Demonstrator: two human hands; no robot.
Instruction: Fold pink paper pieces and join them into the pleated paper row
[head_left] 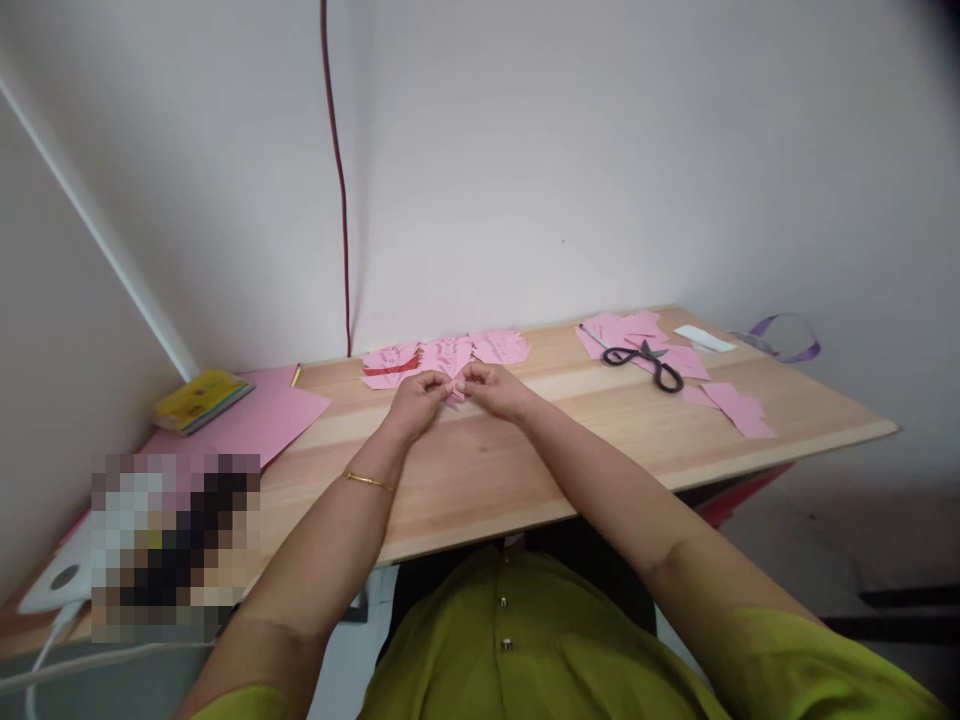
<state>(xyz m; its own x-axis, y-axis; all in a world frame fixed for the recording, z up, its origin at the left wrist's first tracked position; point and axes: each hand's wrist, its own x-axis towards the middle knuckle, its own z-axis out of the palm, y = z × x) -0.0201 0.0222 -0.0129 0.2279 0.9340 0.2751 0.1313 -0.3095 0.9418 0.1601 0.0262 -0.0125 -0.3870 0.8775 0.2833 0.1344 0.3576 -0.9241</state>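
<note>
Both of my hands meet over the middle of the wooden table [480,460]. My left hand [418,402] pinches a small pink piece of paper [456,393] from one side, and my right hand [491,388] pinches it from the other. Fingers cover most of the piece, so its full shape is hidden. Just behind my hands, along the wall, lie pink paper cutouts with jagged edges [500,346]. A dark red strip [394,368] crosses the leftmost cutout.
Black-handled scissors [654,362] rest on pink paper scraps [615,328] at the right, near a white strip [705,338] and a purple ribbon loop [802,345]. Left are pink sheets [277,420], a yellow pack [201,400] and a white power strip [64,578]. A cable [343,200] hangs down the wall.
</note>
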